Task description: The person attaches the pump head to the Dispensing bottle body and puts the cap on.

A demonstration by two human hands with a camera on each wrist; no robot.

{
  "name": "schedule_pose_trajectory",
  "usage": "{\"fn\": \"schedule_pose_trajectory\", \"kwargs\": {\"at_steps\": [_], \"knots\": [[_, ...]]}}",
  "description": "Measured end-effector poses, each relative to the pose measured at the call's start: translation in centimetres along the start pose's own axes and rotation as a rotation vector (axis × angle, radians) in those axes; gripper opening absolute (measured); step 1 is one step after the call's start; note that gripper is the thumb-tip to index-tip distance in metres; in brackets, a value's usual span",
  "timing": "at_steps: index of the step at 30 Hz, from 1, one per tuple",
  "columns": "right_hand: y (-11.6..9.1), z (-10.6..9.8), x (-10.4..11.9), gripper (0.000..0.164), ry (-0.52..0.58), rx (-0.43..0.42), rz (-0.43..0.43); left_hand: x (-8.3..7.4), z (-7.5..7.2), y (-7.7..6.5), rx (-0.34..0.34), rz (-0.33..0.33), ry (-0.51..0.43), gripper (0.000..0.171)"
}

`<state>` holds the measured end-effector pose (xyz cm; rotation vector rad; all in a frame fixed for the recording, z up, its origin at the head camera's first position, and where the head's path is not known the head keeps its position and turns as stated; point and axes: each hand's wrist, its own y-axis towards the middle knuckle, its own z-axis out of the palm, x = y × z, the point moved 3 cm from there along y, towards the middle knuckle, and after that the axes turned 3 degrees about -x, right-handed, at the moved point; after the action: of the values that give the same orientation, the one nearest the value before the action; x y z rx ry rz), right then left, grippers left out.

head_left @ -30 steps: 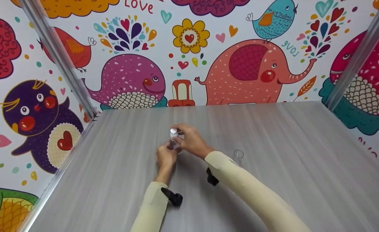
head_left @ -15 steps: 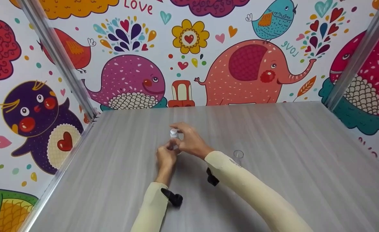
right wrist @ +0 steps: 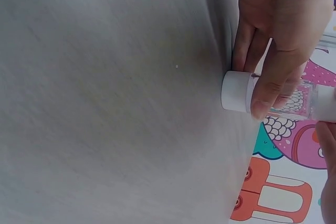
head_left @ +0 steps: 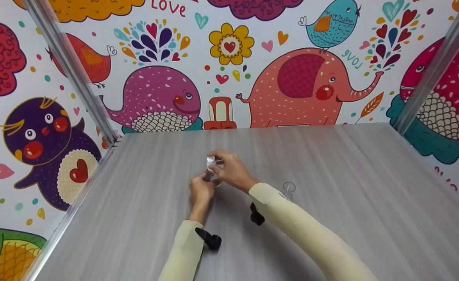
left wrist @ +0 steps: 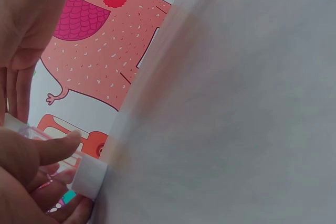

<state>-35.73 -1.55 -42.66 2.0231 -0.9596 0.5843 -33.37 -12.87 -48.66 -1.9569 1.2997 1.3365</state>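
A small clear bottle [right wrist: 298,102] with a white base [right wrist: 236,92] stands upright on the table, its white cap [head_left: 210,160] at the top. Low around the clear body, my left hand [head_left: 202,189] grips it with thumb and fingers just above the base. My right hand [head_left: 232,169] reaches in from the right and pinches the cap between thumb and fingers. In the left wrist view the right hand [left wrist: 26,35] comes down from above to the bottle's top end, while the left hand [left wrist: 31,171] wraps the body. The hands partly hide the bottle.
An open clear cylinder [head_left: 289,188] stands right of the hands, partly behind the right sleeve [head_left: 303,224]. The grey table [head_left: 135,218] ends at a printed wall [head_left: 221,113] at the back, with metal posts [head_left: 71,66] at the corners. Black devices [head_left: 209,239] sit at both wrists.
Half a second ago the right fingers were spread wider around the cap; now they have closed back in on it. The left hand and the bottle stay in place.
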Motion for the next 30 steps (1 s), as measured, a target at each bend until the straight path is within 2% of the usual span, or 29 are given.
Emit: {"fn": "schedule_pose_trajectory", "kwargs": {"at_steps": [4, 11, 17, 20, 26, 30], "knots": [[-0.01, 0.11, -0.15, 0.033, -0.003, -0.001, 0.020, 0.24, 0.04, 0.03, 0.006, -0.024, 0.007, 0.015], [0.04, 0.24, -0.23, 0.036, 0.031, 0.004, 0.045, 0.16, -0.09, 0.07, -0.024, 0.002, -0.012, 0.013], [-0.31, 0.22, -0.51, 0.048, -0.017, -0.009, 0.050, 0.08, -0.04, -0.02, -0.020, 0.002, -0.024, 0.020], [-0.37, 0.12, -0.47, 0.052, -0.008, -0.007, 0.058, 0.11, -0.05, -0.02, -0.020, -0.008, -0.025, 0.016], [-0.24, -0.05, -0.11, 0.049, 0.014, -0.001, 0.048, 0.18, 0.02, -0.12, -0.008, -0.031, 0.012, 0.011], [-0.23, -0.05, -0.05, 0.044, 0.006, -0.014, 0.023, 0.00, 0.03, -0.11, -0.005, -0.012, 0.007, 0.009]]}}
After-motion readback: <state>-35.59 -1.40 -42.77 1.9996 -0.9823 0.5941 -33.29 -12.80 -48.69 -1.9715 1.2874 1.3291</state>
